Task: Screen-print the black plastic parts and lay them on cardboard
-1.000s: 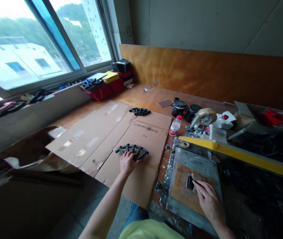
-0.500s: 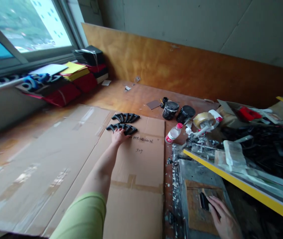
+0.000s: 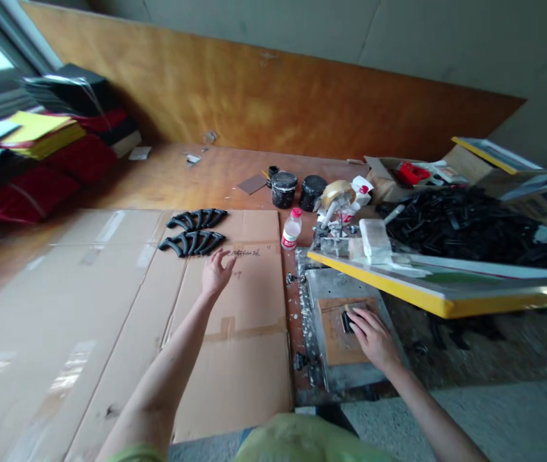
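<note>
When steadying the short black plastic-looking piece (image 3: 346,323), gripped in the right hand (image 3: 375,340), on the flat brown rectangular board (image 3: 343,350), press it square; lift the open, seemingly empty left hand (image 3: 216,277) clear of the curved black pieces (image 3: 195,242) fanned left of the board.

Parts (image 3: 194,244) on cardboard (image 3: 249,385), bottle (image 3: 292,231) to right

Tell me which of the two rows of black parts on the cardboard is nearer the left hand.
The front row, right by the left hand's fingertips; the back row lies farther off, toward the wooden backboard.
</note>
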Demonstrator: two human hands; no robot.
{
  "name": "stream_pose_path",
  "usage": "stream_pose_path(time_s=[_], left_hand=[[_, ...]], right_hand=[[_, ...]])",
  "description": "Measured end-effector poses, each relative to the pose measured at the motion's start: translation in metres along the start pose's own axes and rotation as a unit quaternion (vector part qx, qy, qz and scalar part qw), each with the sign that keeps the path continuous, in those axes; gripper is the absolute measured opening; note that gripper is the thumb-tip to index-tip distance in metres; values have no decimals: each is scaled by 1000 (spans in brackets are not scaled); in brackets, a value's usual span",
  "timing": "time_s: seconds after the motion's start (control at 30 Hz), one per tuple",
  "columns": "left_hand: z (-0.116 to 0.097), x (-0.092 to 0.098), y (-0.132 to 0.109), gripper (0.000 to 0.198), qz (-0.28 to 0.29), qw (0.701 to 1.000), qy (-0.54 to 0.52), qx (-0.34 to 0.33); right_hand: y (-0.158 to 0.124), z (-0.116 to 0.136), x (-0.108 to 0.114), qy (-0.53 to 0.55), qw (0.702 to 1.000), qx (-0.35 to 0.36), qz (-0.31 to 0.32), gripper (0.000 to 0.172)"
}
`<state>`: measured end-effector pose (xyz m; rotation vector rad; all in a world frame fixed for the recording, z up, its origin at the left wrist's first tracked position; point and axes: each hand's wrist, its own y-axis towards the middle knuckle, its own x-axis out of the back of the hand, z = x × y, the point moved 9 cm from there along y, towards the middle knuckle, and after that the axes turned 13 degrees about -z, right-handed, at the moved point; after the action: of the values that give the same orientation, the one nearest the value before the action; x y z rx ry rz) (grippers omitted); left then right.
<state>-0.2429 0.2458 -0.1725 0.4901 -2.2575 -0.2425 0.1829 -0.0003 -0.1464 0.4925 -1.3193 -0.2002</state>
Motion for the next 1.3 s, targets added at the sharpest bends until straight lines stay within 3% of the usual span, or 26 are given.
stream_pose_path(time_s=[0.1,0.2,0.3,0.4,0.47,0.53,0.63,0.7,0.77,0.83,0.9,0.97,1.07,1.13,1.3], left_hand=[[-79,4,-30,40,27,986,-161,37],[-177,20,-63,46,40,942,-329,53],[-266,41,-94,49,36,913,-404,34],[-312,57,-120,59,10,914,-403,36],[-313,63,-138,64,-6,918,-390,69],[-297,64,-161,63,-2,919,-379,114],[-257,47,-210,59,72,919,-341,185],[-226,26,-248,60,137,911,-312,233],[-199,4,-280,73,169,901,-299,264],[-179,-16,-299,88,170,899,-294,278],[-166,-31,-309,90,157,904,-282,279],[-157,-41,-312,87,148,914,-262,273],[-150,-50,-312,81,150,926,-235,256],[-148,-52,-312,78,154,929,-230,244],[-141,-53,-317,75,152,929,-228,249]], right_hand=[[-5,15,-12,19,994,94,60,53],[-16,21,-23,41,981,165,99,71],[-25,19,-22,76,971,200,111,75],[-30,6,-3,146,951,246,116,60],[-23,-23,18,183,950,233,96,41],[-2,-76,41,193,971,133,44,30],[29,-155,69,174,983,-44,-36,30],[47,-169,80,174,979,-88,-62,33],[67,-148,86,184,978,-65,-75,35],[85,-106,85,177,981,-3,-78,47],[98,-65,75,145,986,55,-55,56],[104,-39,56,111,991,76,1,47],[95,-23,27,79,989,79,102,22],[81,-18,19,60,986,83,135,12],[34,4,31,21,978,159,135,23]])
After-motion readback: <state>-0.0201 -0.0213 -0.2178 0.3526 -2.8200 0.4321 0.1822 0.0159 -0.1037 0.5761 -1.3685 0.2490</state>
